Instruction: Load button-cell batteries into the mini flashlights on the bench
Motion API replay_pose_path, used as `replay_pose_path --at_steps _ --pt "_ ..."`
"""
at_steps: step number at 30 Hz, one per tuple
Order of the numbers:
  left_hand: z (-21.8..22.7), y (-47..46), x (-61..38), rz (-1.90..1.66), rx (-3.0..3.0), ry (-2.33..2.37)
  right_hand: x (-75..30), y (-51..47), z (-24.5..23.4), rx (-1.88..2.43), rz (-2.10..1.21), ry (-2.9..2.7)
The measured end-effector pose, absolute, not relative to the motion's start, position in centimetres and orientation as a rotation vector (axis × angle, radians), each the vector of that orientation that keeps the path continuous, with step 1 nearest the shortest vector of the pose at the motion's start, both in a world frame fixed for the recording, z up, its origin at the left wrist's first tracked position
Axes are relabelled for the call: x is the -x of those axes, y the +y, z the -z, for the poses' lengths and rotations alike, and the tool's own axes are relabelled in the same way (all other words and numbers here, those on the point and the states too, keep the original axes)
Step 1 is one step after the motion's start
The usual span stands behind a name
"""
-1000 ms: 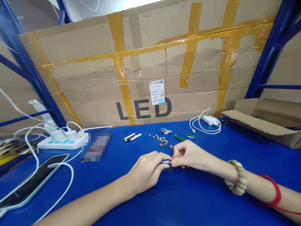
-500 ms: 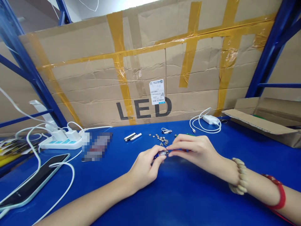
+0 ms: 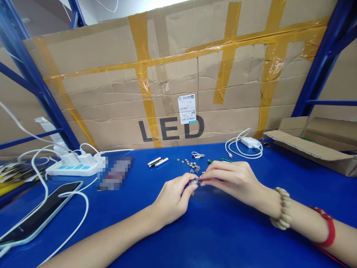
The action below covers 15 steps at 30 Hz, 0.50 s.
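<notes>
My left hand point(image 3: 174, 197) is closed, thumb and fingers pinching a small dark cylinder with a clear, shiny end point(image 3: 194, 181). Its end points right, toward my right hand point(image 3: 231, 176), whose fingertips are drawn together right beside it. What those fingertips hold, if anything, is too small to make out. Just beyond both hands lie several small silver button cells point(image 3: 193, 165), loose on the blue table point(image 3: 212, 230). Two slim silver tubes point(image 3: 158, 162) rest side by side to their left. Partly behind my right hand is a green clip-like piece point(image 3: 225, 160).
A small looped cord point(image 3: 198, 155) lies behind the cells. Farther right are a white charger with cable point(image 3: 249, 142) and an open cardboard box point(image 3: 309, 147). At left sit a phone point(image 3: 41, 212) and a white power strip point(image 3: 74, 169). A large cardboard sheet point(image 3: 173, 85) stands behind.
My right hand has shifted slightly lower and its fingers have bent a little, so more of the green piece shows. The cylinder in my left hand has turned slightly.
</notes>
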<state>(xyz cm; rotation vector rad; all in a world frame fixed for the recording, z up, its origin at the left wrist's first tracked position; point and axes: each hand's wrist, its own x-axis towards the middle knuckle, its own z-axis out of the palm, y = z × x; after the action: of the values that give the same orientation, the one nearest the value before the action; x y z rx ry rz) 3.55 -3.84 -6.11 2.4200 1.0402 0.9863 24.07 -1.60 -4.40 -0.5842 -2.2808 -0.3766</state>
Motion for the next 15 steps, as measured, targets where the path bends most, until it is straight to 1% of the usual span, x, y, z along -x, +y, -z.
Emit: replay_pose_path --at_steps 9,15 --pt "5.93 -3.99 -3.51 -0.953 -2.554 0.987 -23.97 -1.63 3.77 0.425 0.398 -2.352" --pt "6.01 -3.99 -3.45 -0.777 -2.591 1.037 -23.52 -1.51 4.58 0.379 0.278 -2.351"
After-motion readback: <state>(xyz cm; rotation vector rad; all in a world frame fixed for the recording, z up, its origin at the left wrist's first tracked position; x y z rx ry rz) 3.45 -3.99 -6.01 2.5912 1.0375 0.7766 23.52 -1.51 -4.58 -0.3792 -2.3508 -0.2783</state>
